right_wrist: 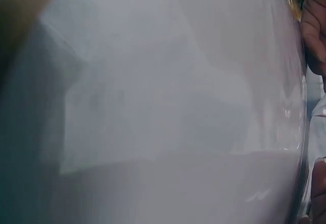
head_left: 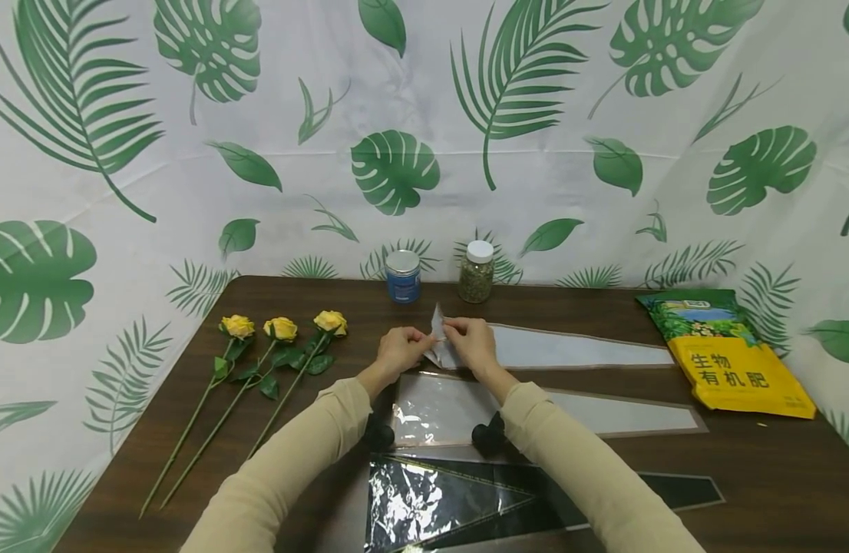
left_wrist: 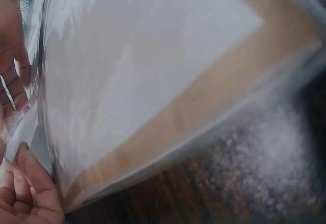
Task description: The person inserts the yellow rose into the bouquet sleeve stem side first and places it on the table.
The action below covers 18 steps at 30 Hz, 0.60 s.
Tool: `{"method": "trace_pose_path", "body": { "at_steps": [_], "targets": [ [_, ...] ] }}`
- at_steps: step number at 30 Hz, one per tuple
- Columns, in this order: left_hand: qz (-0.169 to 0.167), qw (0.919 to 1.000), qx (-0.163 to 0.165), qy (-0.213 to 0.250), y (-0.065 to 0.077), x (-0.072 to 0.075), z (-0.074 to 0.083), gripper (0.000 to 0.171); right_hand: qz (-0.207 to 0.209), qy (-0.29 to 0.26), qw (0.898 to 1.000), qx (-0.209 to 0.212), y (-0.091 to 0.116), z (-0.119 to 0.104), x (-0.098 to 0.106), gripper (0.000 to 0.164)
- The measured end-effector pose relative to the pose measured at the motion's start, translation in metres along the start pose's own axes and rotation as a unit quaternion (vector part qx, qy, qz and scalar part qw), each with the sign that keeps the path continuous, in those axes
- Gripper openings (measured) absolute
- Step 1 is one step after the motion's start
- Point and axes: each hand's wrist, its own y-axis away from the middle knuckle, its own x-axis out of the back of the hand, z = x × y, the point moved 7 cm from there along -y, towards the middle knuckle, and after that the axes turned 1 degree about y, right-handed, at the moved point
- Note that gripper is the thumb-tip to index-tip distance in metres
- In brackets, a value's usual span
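Observation:
Both hands meet at the wide left end of a white tapered flower sleeve [head_left: 576, 348], whose edge stands up between them. My left hand [head_left: 402, 347] pinches that raised edge from the left, with its thumb and fingertips together. From the other side my right hand [head_left: 474, 346] pinches the same film. A second white sleeve [head_left: 430, 407] with a clear front lies flat below the hands. Film with a white panel and brown border [left_wrist: 153, 71] fills much of the left wrist view. Blurred pale film [right_wrist: 153, 107] covers most of the right wrist view.
Three yellow roses [head_left: 281, 330] lie on the left of the dark wooden table [head_left: 314, 289]. Black sleeves [head_left: 424, 499] lie at the front. A blue tin [head_left: 403, 286] and a white-capped jar [head_left: 476, 278] stand behind. At right lies a yellow-green fertilizer bag [head_left: 735, 369].

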Motion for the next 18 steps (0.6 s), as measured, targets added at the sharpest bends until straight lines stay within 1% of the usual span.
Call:
{"method": "trace_pose_path", "body": {
  "at_steps": [3,8,12,15,18],
  "targets": [
    [-0.003,0.9994,0.009,0.034,0.0,0.0,-0.002,0.025,0.004,-0.002,1.0,0.017,0.002,0.001,0.0,0.019],
    [0.009,0.9959,0.028,0.086,-0.002,0.004,-0.006,0.014,0.012,-0.01,0.999,0.036,0.006,0.001,0.001,0.019],
    [0.029,0.9944,0.034,0.096,-0.005,0.009,-0.01,0.013,0.025,-0.043,0.998,0.041,0.011,0.0,0.008,0.018],
    [0.034,0.9935,0.042,0.1,-0.008,0.011,-0.012,0.012,0.033,-0.068,0.996,0.04,0.013,0.001,0.016,0.019],
    [0.032,0.9912,0.054,0.116,-0.011,0.012,-0.014,0.012,0.025,-0.08,0.996,0.033,0.014,0.001,0.021,0.02]
  ]
}}
